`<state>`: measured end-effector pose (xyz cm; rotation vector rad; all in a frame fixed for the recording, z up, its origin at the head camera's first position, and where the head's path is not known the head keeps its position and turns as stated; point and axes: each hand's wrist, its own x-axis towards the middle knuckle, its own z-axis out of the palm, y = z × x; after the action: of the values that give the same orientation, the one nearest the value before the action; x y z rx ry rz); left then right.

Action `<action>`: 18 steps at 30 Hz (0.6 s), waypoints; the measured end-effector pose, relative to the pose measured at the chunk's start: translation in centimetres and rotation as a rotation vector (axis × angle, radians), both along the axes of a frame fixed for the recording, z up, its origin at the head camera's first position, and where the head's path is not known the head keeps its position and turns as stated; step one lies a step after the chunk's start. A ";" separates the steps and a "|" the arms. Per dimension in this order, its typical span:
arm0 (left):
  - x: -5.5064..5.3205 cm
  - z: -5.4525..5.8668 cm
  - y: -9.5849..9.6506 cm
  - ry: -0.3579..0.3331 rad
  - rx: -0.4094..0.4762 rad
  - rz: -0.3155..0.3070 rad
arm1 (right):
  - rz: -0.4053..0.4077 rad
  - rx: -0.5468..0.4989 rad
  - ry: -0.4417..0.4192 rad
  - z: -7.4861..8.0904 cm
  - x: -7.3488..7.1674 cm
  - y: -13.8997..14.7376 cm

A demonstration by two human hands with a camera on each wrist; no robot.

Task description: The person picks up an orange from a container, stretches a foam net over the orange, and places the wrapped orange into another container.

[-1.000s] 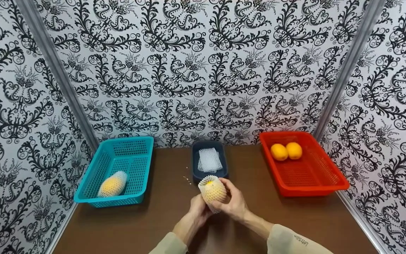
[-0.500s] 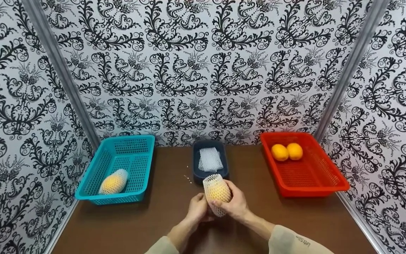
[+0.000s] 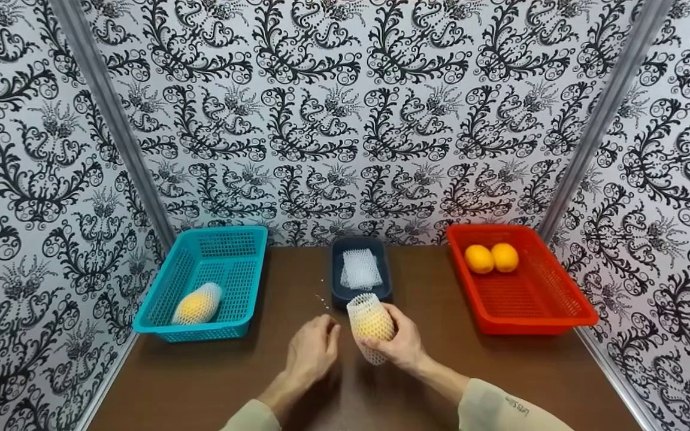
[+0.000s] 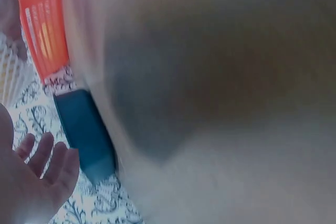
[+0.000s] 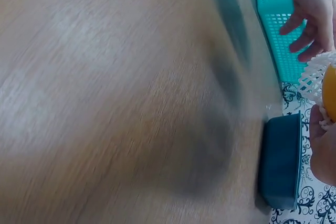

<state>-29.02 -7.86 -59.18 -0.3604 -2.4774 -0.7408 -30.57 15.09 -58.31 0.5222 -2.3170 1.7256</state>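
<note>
My right hand (image 3: 406, 344) grips an orange (image 3: 376, 328) wrapped in a white foam net sleeve, thumb across the near side. The net's open end rises above the fruit and its other end hangs below the hand. In the right wrist view, the bare side of the orange (image 5: 329, 93) shows through the net's mouth. Left of it, my left hand (image 3: 312, 348) hovers apart over the table, holding nothing. Its fingers (image 4: 55, 161) are loosely bent and spread in the left wrist view.
A teal basket (image 3: 259, 269) at left holds one netted orange (image 3: 198, 305). The dark blue bin (image 3: 337, 287) at centre back contains white foam nets (image 3: 361, 269). In the red basket (image 3: 536, 329) at right lie two bare oranges (image 3: 479, 258). White scraps dot the table (image 3: 285, 281).
My left hand has let go of the netted orange and moved left, away from it. My right hand keeps hold of the orange, and the net now stands farther above the fruit.
</note>
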 end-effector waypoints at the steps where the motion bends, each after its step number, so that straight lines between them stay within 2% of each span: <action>1: -0.2 0.1 -0.4 0.018 -0.032 0.016 | -0.004 0.001 -0.003 0.1 0.0 0.0; 7: -1.4 0.1 -3.4 0.140 -0.145 0.091 | -0.021 0.014 -0.009 0.3 0.1 -0.1; 12: -1.8 -0.1 -6.0 0.250 -0.211 0.128 | -0.018 0.015 -0.007 0.4 0.0 0.0; 18: -2.2 -0.2 -8.8 0.315 -0.276 0.176 | -0.023 0.019 -0.010 0.4 -0.2 -0.1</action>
<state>-31.24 -16.65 -59.37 -0.3245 -2.2737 -0.2465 -30.82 14.99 -57.90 0.4902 -2.3391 1.7013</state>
